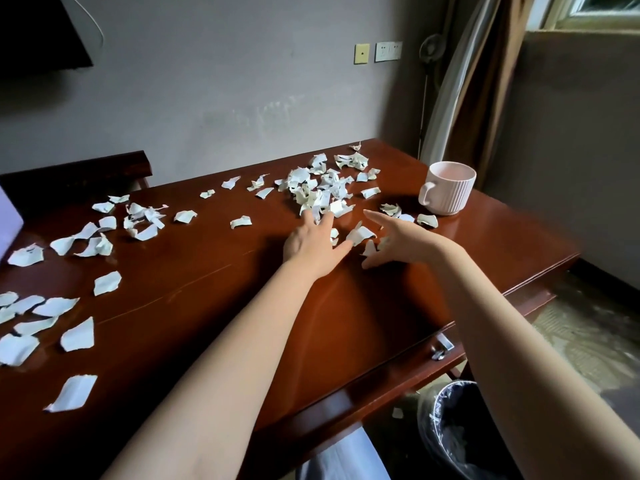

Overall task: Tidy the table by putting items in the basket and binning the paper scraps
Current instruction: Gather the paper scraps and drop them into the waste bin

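Note:
Torn white paper scraps lie all over the dark red wooden table (207, 306). The thickest pile of scraps (320, 188) is at the far middle. My left hand (313, 242) rests flat on the table just in front of that pile, fingers spread and touching its near edge. My right hand (398, 242) is cupped beside it, fingers apart, with a few scraps (360, 234) lying between the two hands. Neither hand grips anything. A bin (457, 431) with a clear liner stands on the floor below the table's right front edge.
A pale pink ribbed mug (448, 188) stands at the far right of the table. More scraps (76, 334) spread along the left side. A purple object (8, 226) shows at the left edge. A drawer handle (441, 348) sits under the front edge.

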A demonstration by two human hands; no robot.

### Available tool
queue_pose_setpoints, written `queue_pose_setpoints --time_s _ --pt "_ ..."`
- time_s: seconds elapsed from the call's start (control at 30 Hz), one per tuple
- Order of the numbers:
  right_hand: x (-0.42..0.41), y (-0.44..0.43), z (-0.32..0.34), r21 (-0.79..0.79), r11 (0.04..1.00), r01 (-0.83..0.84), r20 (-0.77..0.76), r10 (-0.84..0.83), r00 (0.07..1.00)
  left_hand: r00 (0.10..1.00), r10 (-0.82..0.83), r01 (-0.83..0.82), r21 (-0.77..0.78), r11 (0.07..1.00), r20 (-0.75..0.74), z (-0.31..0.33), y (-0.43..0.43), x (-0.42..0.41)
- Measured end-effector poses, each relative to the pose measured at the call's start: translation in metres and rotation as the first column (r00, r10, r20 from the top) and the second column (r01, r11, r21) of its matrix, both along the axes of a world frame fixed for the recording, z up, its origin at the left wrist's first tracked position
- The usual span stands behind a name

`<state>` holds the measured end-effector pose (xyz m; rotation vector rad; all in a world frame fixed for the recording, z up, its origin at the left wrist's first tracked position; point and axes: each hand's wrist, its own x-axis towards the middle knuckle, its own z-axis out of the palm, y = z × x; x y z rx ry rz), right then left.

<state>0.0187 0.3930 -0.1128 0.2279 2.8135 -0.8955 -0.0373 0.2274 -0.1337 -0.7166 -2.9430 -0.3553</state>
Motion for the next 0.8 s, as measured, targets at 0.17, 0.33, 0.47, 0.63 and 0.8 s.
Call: queue_pose_setpoints --time_s 0.17,0.33,0.47,0.63,0.8 --pt "-0.018 0.002 0.000 0.117 0.991 -0.056 0.014 0.055 0.998 0.999 -0.032 0.031 -0.048 0.998 -0.030 -0.005 0.006 -0.011" --pt "-0.014 0.000 -0.014 0.249 0.969 -0.002 -0.181 0.048 0.982 0.994 -0.029 0.032 0.028 0.999 -0.108 -0.011 0.004 -0.010" --pt "-0.005 -0.008 -0.027 0.310 0.946 0.094 -0.355 0.024 0.934 0.992 -0.018 0.024 0.049 0.998 -0.127 -0.014 0.002 -0.009" --pt "0.004 -0.014 -0.026 0.329 0.932 0.150 -0.462 0.021 0.887 0.990 0.001 0.010 0.072 0.997 -0.141 -0.015 0.004 -0.010" --pt "0.008 -0.016 -0.025 0.319 0.936 0.148 -0.522 0.043 0.852 0.989 0.023 -0.011 0.082 0.997 -0.147 -0.011 0.004 -0.006"
